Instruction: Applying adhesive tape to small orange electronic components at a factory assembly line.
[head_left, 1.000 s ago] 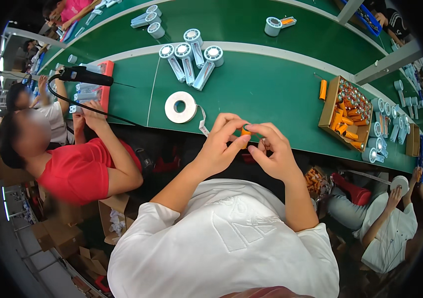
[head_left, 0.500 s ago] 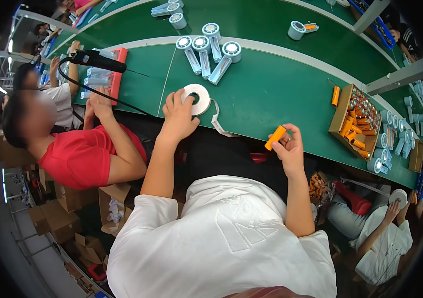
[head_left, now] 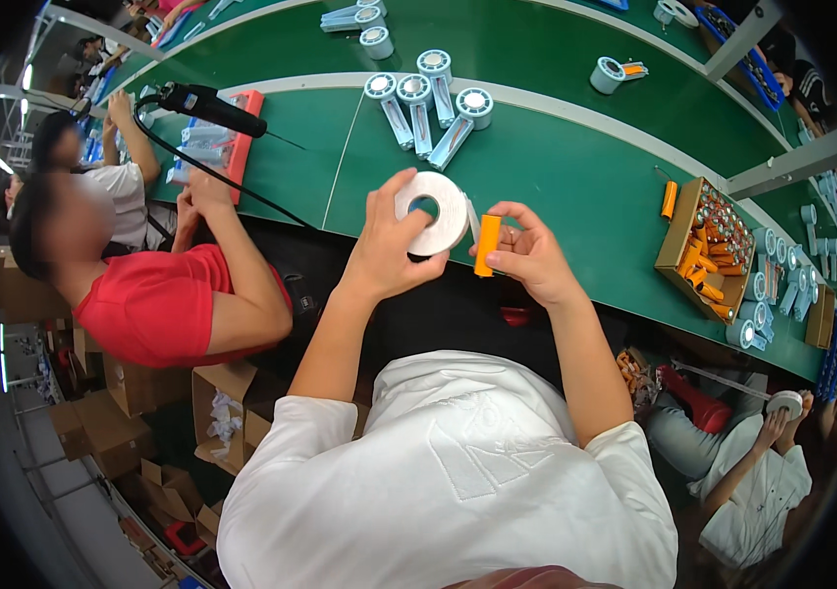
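Observation:
My left hand [head_left: 385, 240] grips a white roll of tape [head_left: 451, 218], its thumb and fingers on the rim and at the core hole. The roll is held up over the table's near edge. A short tail of tape hangs off its right side, toward my other hand. In my right hand [head_left: 531, 260], an orange cylindrical battery [head_left: 487, 247] is pinched upright between thumb and fingers. It is close beside the tape's tail; whether they touch I cannot tell. Farther back on the green table [head_left: 556, 187] lie several light-blue handheld fans [head_left: 416, 93] with their handles open.
A cardboard box [head_left: 675, 240] of orange batteries stands at the right, with more blue fans [head_left: 760, 285] beyond it. One loose battery [head_left: 670, 199] lies by the box. A black electric screwdriver [head_left: 212, 108] hangs at left, near a co-worker in red [head_left: 173, 304].
My left hand has lifted the tape roll off the table and brought it right. My right hand has moved left with the battery, up to the tape's tail.

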`<state>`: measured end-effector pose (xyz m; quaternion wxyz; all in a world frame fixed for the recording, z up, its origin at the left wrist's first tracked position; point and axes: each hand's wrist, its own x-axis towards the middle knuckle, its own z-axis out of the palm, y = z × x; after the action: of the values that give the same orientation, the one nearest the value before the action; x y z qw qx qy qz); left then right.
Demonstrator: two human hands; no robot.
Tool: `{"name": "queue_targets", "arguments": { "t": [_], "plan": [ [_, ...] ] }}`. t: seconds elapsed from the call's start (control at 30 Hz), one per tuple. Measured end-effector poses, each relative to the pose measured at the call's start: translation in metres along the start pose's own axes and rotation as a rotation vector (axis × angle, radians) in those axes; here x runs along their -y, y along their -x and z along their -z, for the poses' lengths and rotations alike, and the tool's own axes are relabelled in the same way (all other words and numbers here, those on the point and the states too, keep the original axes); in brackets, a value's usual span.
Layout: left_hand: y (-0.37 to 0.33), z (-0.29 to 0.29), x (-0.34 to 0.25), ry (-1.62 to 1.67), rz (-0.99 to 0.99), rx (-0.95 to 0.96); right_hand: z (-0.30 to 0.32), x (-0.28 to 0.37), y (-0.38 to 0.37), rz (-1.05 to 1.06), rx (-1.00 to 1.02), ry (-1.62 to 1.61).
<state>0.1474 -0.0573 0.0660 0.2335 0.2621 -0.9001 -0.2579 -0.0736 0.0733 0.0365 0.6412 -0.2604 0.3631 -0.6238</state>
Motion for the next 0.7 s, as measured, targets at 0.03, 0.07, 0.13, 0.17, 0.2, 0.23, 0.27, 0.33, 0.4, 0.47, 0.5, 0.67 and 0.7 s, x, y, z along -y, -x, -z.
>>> {"name": "queue_targets", "arguments": {
  "t": [0.03, 0.07, 0.13, 0.17, 0.2, 0.23, 0.27, 0.33, 0.4, 0.47, 0.5, 0.67, 0.7],
  "plan": [
    [-0.001, -0.002, 0.003, -0.046, 0.012, -0.033, -0.002, 0.004, 0.003, 0.019, -0.009, -0.006],
    [-0.001, -0.005, 0.005, -0.091, 0.024, -0.064, -0.004, 0.004, 0.005, 0.038, -0.019, -0.012],
    [-0.002, -0.017, 0.01, -0.045, 0.068, -0.088, -0.005, 0.002, 0.013, 0.007, -0.012, -0.008],
    [-0.003, -0.023, 0.013, -0.004, 0.105, -0.107, -0.008, -0.004, 0.018, 0.005, -0.017, -0.007],
    [-0.003, -0.028, 0.015, 0.037, 0.141, -0.125, -0.011, -0.013, 0.023, -0.044, 0.026, 0.018],
    [-0.004, -0.033, 0.017, 0.078, 0.178, -0.142, -0.013, -0.02, 0.026, -0.092, 0.068, 0.043],
    [-0.006, -0.035, 0.016, 0.083, 0.179, -0.138, -0.014, -0.023, 0.03, -0.095, 0.061, 0.043],
    [-0.01, -0.038, 0.012, 0.152, 0.173, -0.099, -0.015, -0.028, 0.036, -0.019, -0.033, 0.126],
    [-0.014, -0.041, 0.008, 0.224, 0.163, -0.063, -0.015, -0.028, 0.041, 0.058, -0.127, 0.214],
    [-0.015, -0.04, 0.002, 0.178, 0.128, -0.04, -0.016, 0.0, 0.044, 0.139, -0.342, 0.2],
    [-0.015, -0.038, -0.002, 0.128, 0.084, -0.012, -0.013, 0.014, 0.046, 0.138, -0.356, 0.2],
    [-0.017, -0.037, -0.014, -0.001, -0.095, 0.085, -0.014, 0.065, 0.042, 0.08, -0.36, 0.405],
    [-0.017, -0.038, -0.017, -0.026, -0.129, 0.101, -0.016, 0.071, 0.04, 0.041, -0.33, 0.461]
  ]
}}
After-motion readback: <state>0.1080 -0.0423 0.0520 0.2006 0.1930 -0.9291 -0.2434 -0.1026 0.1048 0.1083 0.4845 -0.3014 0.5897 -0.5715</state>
